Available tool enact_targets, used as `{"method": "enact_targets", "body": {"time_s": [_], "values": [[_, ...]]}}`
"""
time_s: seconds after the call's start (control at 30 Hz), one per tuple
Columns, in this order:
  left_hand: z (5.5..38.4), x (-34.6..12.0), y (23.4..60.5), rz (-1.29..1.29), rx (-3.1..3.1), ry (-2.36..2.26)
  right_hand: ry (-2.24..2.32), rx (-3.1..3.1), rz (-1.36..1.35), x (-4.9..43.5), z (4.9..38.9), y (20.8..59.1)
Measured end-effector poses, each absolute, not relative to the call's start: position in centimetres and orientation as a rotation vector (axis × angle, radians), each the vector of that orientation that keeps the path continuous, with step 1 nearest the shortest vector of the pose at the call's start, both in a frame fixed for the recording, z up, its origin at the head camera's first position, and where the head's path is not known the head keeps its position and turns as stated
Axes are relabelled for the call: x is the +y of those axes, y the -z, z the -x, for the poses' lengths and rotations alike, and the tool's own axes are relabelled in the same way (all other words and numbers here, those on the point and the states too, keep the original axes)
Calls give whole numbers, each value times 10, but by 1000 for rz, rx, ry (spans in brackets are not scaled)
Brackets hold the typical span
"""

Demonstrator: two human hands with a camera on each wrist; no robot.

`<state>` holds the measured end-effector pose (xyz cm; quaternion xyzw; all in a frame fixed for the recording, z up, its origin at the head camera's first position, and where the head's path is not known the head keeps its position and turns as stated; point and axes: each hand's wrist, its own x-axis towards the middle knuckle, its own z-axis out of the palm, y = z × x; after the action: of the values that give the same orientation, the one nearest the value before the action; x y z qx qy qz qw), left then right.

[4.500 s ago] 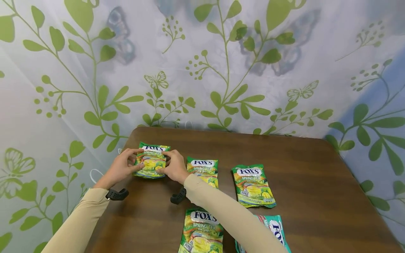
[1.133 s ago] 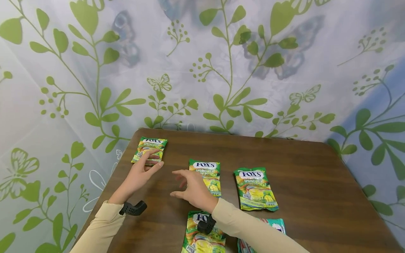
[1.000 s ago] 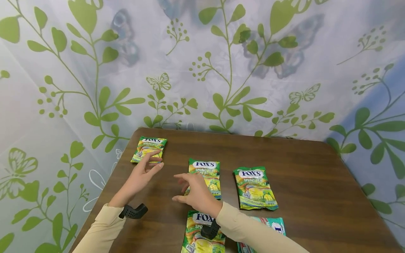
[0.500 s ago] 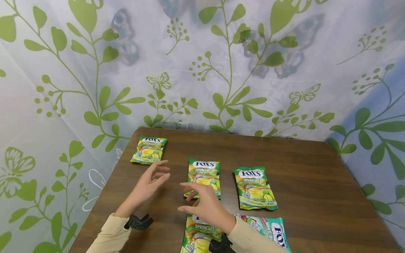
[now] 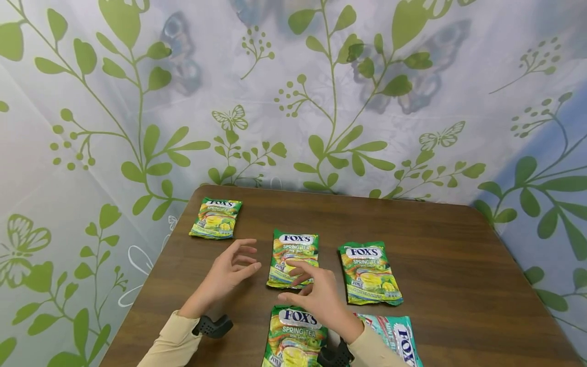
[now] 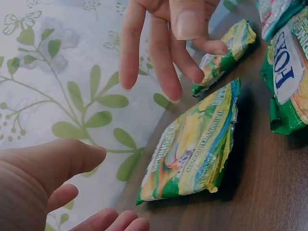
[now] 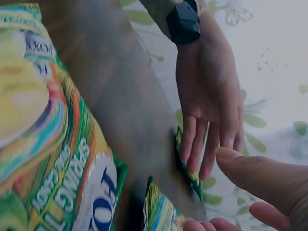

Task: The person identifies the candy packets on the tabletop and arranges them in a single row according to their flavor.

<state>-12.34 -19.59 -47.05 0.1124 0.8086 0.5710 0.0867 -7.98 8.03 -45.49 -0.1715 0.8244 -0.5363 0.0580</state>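
Note:
My left hand (image 5: 224, 275) hovers over the table, left of the middle green Fox's Spring Tea candy bag (image 5: 293, 247), fingers loosely bent and holding nothing. Above that bag's lower right part is my right hand (image 5: 323, 298), its fingers also relaxed and nothing between them. The left wrist view shows the same middle candy bag (image 6: 192, 149) lying below both hands. Directly in front of me lies another green candy bag (image 5: 293, 339), partly hidden by the right wrist. In the right wrist view this near bag (image 7: 62, 139) fills the left side.
One green candy bag (image 5: 216, 219) lies at the table's far left corner, and another (image 5: 369, 272) right of the middle one. A teal Fox's bag (image 5: 396, 334) is partly covered by the right sleeve. Behind the brown table (image 5: 435, 244) hangs a leaf-patterned curtain (image 5: 293, 102).
Earlier both hands held the far-left candy bag. They have let go of it and drawn back toward me and to the right. That bag stays at the far left corner.

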Motion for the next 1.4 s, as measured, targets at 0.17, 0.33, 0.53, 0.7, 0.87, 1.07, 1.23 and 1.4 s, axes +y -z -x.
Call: {"method": "enact_targets", "body": {"time_s": [0.17,0.33,0.53,0.7,0.87,1.07,1.23,1.4], "values": [[125,-190,475,-369,2410,-1694,1609,2581,458,89,83,459],[127,-182,478,-384,2388,-1702,1586,2688,396,96,89,465],[134,-176,487,-379,2398,-1691,1542,2734,296,105,99,472],[139,-172,495,-408,2428,-1641,1492,2779,275,112,107,478],[142,-167,497,-408,2451,-1617,1473,2803,236,113,113,480],[145,-161,499,-352,2483,-1615,1492,2805,171,112,121,486],[150,-156,503,-310,2478,-1627,1521,2747,102,112,127,490],[154,-152,507,-308,2475,-1619,1540,2702,67,113,133,491]]}}
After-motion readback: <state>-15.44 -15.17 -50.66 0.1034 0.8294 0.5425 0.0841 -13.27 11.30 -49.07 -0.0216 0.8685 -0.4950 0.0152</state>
